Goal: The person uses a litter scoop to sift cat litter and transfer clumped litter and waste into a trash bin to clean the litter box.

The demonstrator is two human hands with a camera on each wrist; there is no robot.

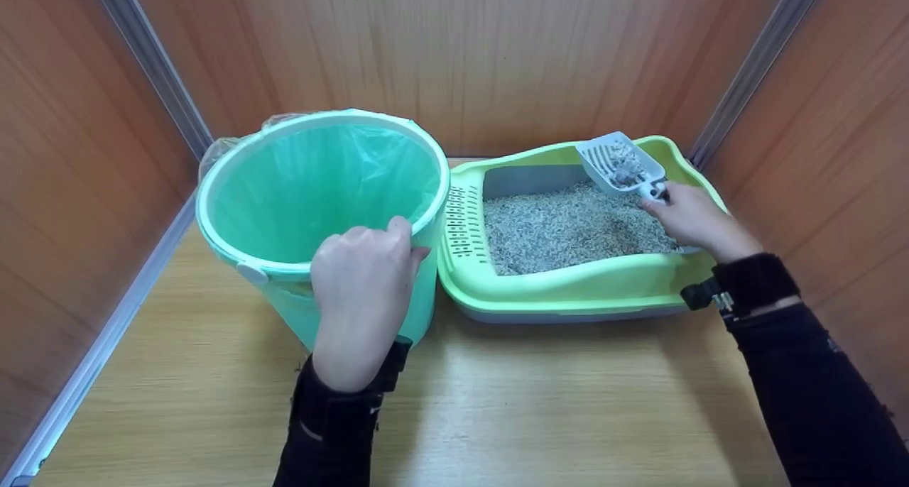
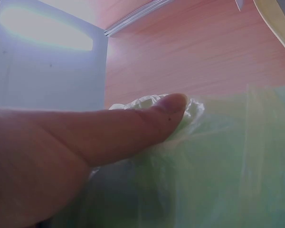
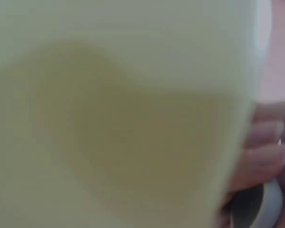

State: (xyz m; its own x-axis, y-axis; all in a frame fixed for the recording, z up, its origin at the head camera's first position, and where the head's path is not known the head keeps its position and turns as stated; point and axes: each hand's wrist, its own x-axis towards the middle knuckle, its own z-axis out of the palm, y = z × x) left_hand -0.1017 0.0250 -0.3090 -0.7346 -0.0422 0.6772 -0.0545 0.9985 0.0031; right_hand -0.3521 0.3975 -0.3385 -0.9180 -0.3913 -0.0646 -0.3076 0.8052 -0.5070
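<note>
My left hand (image 1: 362,288) grips the near rim of a mint-green trash bin (image 1: 285,306), which is lined with a green plastic bag (image 1: 305,167). In the left wrist view the thumb (image 2: 123,130) lies along the bag-covered bin wall (image 2: 232,171). On the right, my right hand (image 1: 692,217) holds a light-blue litter scoop (image 1: 601,159) by its handle. The slotted scoop carries some grey clumps and is raised above the grey litter (image 1: 561,224) in a lime-green litter box (image 1: 568,292). A blurred pale surface hides most of the right wrist view, with curled fingers (image 3: 263,159) at its edge.
The bin stands against the left side of the litter box on a wooden floor (image 1: 497,402). Wood-grain panels (image 1: 461,54) with grey metal corner strips (image 1: 756,68) enclose the back and both sides. Loose clear plastic (image 1: 216,153) sticks out behind the bin's rim.
</note>
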